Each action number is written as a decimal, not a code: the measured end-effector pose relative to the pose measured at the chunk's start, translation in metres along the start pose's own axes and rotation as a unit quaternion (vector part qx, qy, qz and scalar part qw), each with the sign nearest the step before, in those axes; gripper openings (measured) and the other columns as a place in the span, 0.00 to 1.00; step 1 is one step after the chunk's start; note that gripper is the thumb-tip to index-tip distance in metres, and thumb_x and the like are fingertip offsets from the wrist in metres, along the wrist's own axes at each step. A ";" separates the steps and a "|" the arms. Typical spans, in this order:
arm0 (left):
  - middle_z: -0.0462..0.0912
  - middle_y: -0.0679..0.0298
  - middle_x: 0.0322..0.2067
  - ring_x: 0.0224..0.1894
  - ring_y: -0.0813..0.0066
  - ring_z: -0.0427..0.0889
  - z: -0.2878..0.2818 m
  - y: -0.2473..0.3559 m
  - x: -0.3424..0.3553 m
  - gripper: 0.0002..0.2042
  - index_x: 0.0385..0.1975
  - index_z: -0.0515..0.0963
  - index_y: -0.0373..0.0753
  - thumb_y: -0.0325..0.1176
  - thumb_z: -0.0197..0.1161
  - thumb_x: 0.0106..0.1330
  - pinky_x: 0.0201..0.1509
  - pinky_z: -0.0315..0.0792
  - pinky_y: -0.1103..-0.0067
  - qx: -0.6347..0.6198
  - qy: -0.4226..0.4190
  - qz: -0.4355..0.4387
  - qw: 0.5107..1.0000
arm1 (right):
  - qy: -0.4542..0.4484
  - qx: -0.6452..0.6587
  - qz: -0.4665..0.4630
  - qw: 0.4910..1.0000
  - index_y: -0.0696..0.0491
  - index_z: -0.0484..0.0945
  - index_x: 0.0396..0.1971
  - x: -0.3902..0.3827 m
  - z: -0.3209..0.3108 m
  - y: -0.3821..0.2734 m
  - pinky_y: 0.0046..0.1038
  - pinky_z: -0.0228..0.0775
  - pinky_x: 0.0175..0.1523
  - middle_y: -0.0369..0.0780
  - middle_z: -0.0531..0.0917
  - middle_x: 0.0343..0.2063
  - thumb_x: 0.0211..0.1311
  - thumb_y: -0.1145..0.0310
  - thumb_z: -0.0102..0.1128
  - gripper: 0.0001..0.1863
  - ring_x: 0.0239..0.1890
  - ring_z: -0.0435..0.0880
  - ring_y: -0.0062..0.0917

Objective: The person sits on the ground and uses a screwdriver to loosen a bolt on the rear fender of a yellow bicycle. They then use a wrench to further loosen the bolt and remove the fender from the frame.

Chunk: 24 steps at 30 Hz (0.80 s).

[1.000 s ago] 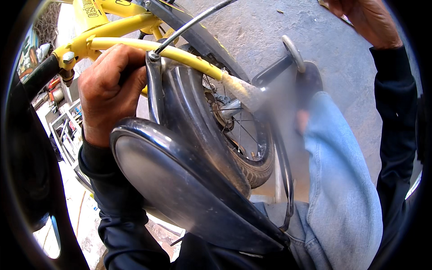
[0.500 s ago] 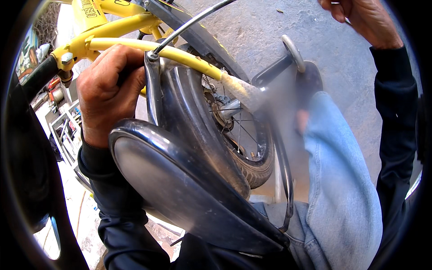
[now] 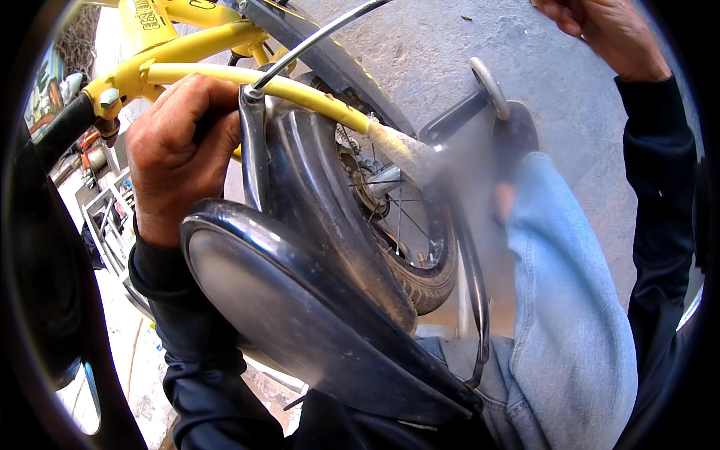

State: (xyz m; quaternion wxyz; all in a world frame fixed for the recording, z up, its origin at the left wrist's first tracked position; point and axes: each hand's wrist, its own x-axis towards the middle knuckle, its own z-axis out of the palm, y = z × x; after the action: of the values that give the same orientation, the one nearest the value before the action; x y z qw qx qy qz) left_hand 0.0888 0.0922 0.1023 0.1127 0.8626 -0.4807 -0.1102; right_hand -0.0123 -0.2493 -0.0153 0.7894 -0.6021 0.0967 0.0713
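My left hand (image 3: 180, 146) is closed at the top of a black metal stay (image 3: 253, 150), its fingertips pressed against the stay, just below a curved yellow frame tube (image 3: 300, 94). Beneath the stay, a black mudguard (image 3: 315, 202) covers part of a spoked wheel (image 3: 431, 289). A black padded seat (image 3: 292, 307) fills the near middle, in front of my left wrist. Up at the top right, away from the bicycle, my right hand (image 3: 611, 34) has its fingers curled. Its fingertips are partly cut off by the picture's edge, so what they hold, if anything, is hidden.
A silver metal loop (image 3: 491, 90) on a dark bar and a dark pad stand right of the wheel. My leg in light blue jeans (image 3: 574, 300) is close on the right. A white metal rack (image 3: 112, 217) is at the left. A hazy smear blurs the middle.
My right hand has shifted slightly up, with its fingertips further out of the picture. My left hand keeps its hold and is nearly still, as are the bicycle parts.
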 end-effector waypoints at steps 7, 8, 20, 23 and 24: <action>0.79 0.61 0.24 0.26 0.72 0.81 -0.001 0.001 -0.001 0.07 0.30 0.78 0.32 0.17 0.67 0.54 0.32 0.75 0.80 0.003 -0.009 -0.015 1.000 | 0.097 0.034 -0.077 0.992 0.57 0.71 0.49 0.004 0.019 0.008 0.12 0.71 0.24 0.39 0.80 0.34 0.69 0.56 0.57 0.20 0.25 0.79 0.14; 0.79 0.61 0.24 0.26 0.72 0.81 -0.002 0.000 -0.001 0.07 0.30 0.78 0.32 0.17 0.67 0.54 0.32 0.75 0.80 0.005 -0.009 -0.013 1.000 | 0.104 0.012 -0.086 0.991 0.56 0.71 0.49 0.005 0.022 0.009 0.12 0.71 0.24 0.39 0.80 0.34 0.69 0.56 0.57 0.20 0.25 0.79 0.13; 0.79 0.61 0.23 0.26 0.72 0.80 0.006 0.001 0.007 0.06 0.29 0.78 0.32 0.17 0.66 0.54 0.32 0.73 0.80 -0.029 0.008 0.005 1.000 | 0.161 0.002 -0.082 0.984 0.54 0.73 0.45 -0.016 0.023 -0.016 0.14 0.75 0.26 0.38 0.80 0.31 0.71 0.53 0.53 0.18 0.25 0.80 0.14; 0.79 0.61 0.23 0.25 0.72 0.80 -0.001 0.003 -0.001 0.06 0.29 0.78 0.33 0.17 0.66 0.53 0.31 0.73 0.80 0.015 -0.005 -0.014 1.000 | 0.085 -0.047 -0.068 0.993 0.54 0.72 0.46 0.000 0.024 0.002 0.13 0.75 0.26 0.38 0.80 0.31 0.71 0.55 0.53 0.17 0.25 0.80 0.13; 0.79 0.61 0.23 0.25 0.72 0.80 -0.001 0.001 -0.001 0.06 0.29 0.78 0.33 0.17 0.66 0.53 0.31 0.73 0.80 0.012 -0.005 -0.012 1.000 | 0.049 -0.082 -0.030 0.995 0.55 0.72 0.48 -0.001 0.011 -0.004 0.13 0.75 0.26 0.38 0.80 0.32 0.72 0.56 0.53 0.17 0.25 0.80 0.13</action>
State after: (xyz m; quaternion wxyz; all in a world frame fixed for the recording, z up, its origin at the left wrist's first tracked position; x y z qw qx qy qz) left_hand 0.0874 0.0929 0.1041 0.0987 0.8690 -0.4722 -0.1101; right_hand -0.0113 -0.2399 -0.0084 0.7334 -0.6702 0.1111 0.0251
